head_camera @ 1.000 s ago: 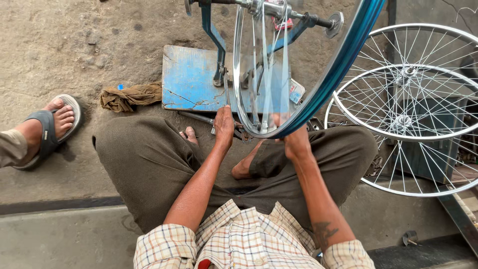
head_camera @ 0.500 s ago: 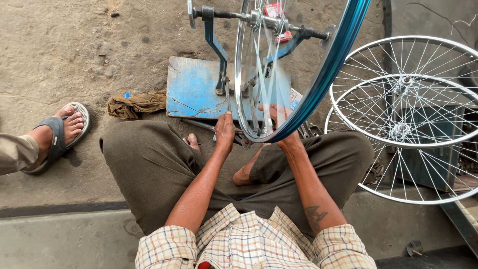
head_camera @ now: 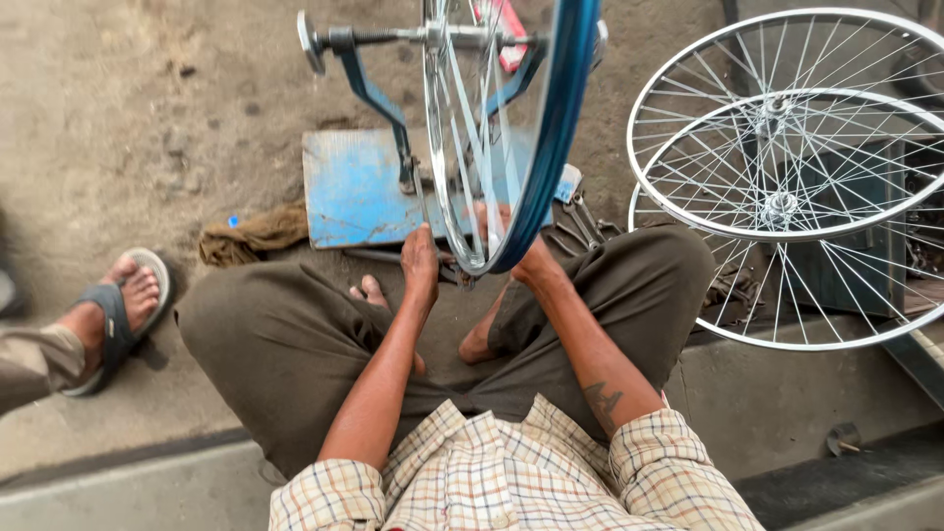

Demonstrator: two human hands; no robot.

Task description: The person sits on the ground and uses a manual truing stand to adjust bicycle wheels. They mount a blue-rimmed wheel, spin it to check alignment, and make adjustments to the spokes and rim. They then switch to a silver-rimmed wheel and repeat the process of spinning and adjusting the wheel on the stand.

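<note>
A spoked bicycle wheel with a blue rim stands upright in a blue truing stand in front of me. My left hand rests against the wheel's lower left edge, fingers closed at the rim. At the bottom of the wheel my right hand reaches in among the spokes; the rim partly hides its fingers. I sit cross-legged in brown trousers, with bare feet below the wheel.
The stand's blue base plate lies on the dirt ground, a crumpled brown rag beside it. Two silver spoked wheels lean at the right. Another person's sandalled foot is at the left. Spanners lie near my right knee.
The view has shifted closer and the wheel looms larger. Both hands stay at the bottom of the rim. The other person's foot has drawn slightly left.
</note>
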